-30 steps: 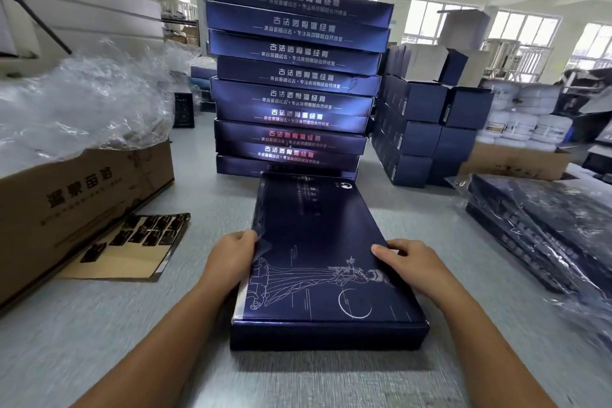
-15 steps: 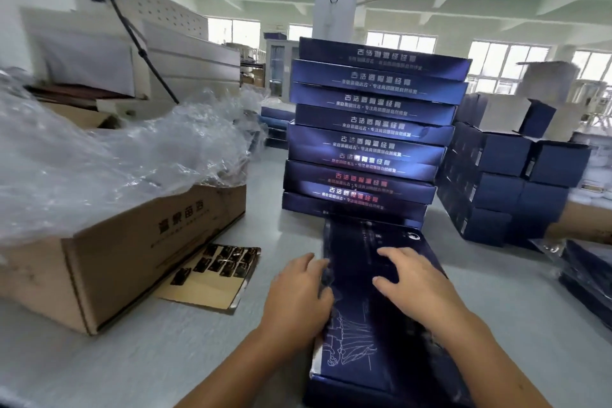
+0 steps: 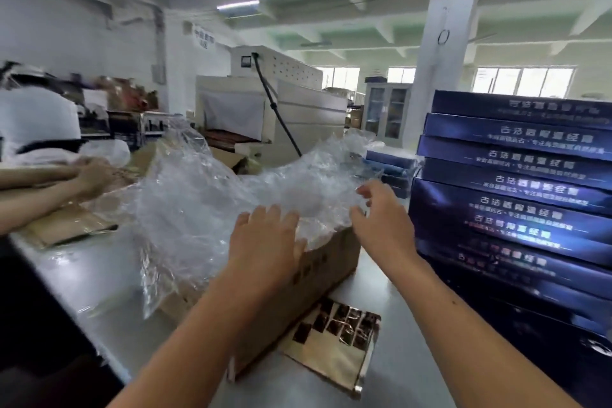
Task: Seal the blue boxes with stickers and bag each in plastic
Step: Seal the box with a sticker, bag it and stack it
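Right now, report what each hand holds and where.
Nothing plainly held. The left hand rests flat on crumpled clear plastic bags in the brown cardboard carton; the right hand curls its fingers at the plastic, whether pinching cannot be told.

Left hand [image 3: 265, 242] flat on plastic [image 3: 205, 195] heaped in carton [image 3: 318, 268]; right hand [image 3: 381, 222] spread alongside; blue boxes [image 3: 510, 182] stacked at right.

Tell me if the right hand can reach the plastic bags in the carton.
Probably yes: the right hand is at the edge of the bags heaped over the carton, nothing between them; the left hand lies beside it, out of the way.
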